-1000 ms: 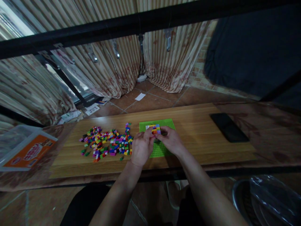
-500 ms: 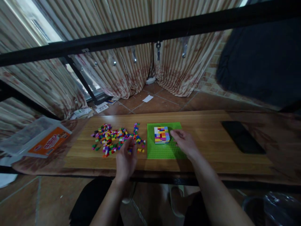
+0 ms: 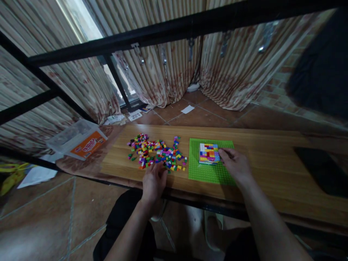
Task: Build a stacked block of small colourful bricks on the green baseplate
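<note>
A block of stacked multicoloured toy bricks [image 3: 208, 153] stands on a green studded baseplate [image 3: 198, 174]. At the block's right side is my right hand [image 3: 236, 165]. Its thumb and fingers are drawn together against the upper right edge; anything small between them is hidden. To the left, many loose toy bricks [image 3: 160, 148] lie spread over the wooden board. My left hand [image 3: 153, 181] is low over their near edge with curled fingers. Its fingertips point down at the bricks, and I cannot see what they hold.
A clear plastic box with an orange label [image 3: 88, 145] sits left of the wooden board [image 3: 261, 145]. On the right lies a dark flat tablet-like object [image 3: 323, 168]. A black metal bar [image 3: 163, 32] crosses in front of the striped curtains.
The view has swung left, so everything appears farther right. My left hand has drawn back to the near edge of the loose bricks. My right hand has closed in on the block's side.
</note>
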Action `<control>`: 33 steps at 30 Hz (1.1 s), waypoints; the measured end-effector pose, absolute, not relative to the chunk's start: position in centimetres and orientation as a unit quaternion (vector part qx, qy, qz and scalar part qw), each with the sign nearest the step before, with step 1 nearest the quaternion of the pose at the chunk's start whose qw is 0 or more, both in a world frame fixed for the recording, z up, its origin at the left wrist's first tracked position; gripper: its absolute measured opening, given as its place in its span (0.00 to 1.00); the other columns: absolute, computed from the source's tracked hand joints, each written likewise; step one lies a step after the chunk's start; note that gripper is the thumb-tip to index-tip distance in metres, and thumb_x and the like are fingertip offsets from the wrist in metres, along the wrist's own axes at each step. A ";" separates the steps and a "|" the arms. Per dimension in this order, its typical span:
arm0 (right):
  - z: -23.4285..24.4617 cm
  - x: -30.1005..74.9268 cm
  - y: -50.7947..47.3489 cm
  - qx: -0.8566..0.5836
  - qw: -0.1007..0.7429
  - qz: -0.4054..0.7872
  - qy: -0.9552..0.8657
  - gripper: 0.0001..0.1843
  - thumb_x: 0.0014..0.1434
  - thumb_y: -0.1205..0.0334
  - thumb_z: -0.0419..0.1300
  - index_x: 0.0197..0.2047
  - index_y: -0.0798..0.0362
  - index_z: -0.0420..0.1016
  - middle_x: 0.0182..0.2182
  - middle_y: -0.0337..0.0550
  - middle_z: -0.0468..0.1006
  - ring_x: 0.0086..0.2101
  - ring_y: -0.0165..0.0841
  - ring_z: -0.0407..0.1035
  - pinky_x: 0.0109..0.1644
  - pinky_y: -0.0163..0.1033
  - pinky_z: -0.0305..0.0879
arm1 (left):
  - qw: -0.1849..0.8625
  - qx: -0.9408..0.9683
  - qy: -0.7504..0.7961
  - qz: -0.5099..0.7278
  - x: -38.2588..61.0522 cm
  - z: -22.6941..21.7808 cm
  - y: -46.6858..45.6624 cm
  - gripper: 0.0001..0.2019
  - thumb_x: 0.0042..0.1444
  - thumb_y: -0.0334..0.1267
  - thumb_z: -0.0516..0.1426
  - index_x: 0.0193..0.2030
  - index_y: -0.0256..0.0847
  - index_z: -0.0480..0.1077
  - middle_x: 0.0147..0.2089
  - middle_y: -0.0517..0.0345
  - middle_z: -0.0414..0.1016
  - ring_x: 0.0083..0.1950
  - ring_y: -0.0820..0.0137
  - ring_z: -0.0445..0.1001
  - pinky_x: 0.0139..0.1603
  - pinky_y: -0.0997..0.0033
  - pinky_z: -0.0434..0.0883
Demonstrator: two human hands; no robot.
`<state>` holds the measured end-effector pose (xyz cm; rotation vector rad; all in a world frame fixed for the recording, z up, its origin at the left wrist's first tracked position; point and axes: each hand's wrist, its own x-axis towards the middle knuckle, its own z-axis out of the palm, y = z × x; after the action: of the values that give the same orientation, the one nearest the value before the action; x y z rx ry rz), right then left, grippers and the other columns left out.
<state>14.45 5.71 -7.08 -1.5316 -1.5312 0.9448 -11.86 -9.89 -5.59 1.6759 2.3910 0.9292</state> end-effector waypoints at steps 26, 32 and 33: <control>-6.8 14.3 5.6 -0.594 0.368 0.364 -0.616 0.25 0.56 0.44 0.56 0.44 0.57 0.79 0.35 0.51 0.82 0.34 0.42 0.76 0.37 0.44 0.72 | -0.033 0.604 0.779 0.168 -12.9 -3.9 -6.1 0.10 0.53 0.28 0.55 0.42 0.39 0.73 0.43 0.49 0.73 0.47 0.61 0.72 0.50 0.64 0.69; -6.9 14.2 5.6 -0.585 0.365 0.363 -0.627 0.25 0.57 0.43 0.55 0.43 0.56 0.79 0.35 0.51 0.82 0.34 0.42 0.76 0.37 0.44 0.71 | -0.007 0.626 0.768 0.133 -13.3 -3.2 -5.8 0.07 0.53 0.28 0.55 0.38 0.39 0.71 0.40 0.49 0.74 0.45 0.61 0.72 0.48 0.63 0.69; -6.9 14.2 5.6 -0.585 0.365 0.362 -0.628 0.25 0.57 0.43 0.55 0.43 0.56 0.79 0.35 0.50 0.82 0.34 0.42 0.76 0.36 0.44 0.71 | -0.007 0.626 0.768 0.134 -13.4 -3.1 -5.7 0.07 0.53 0.29 0.55 0.38 0.39 0.71 0.39 0.49 0.74 0.45 0.61 0.73 0.48 0.63 0.69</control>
<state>14.20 5.61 -6.87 -1.5040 -1.6148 0.9304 -13.36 -5.74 -3.12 1.9755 2.4236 0.4217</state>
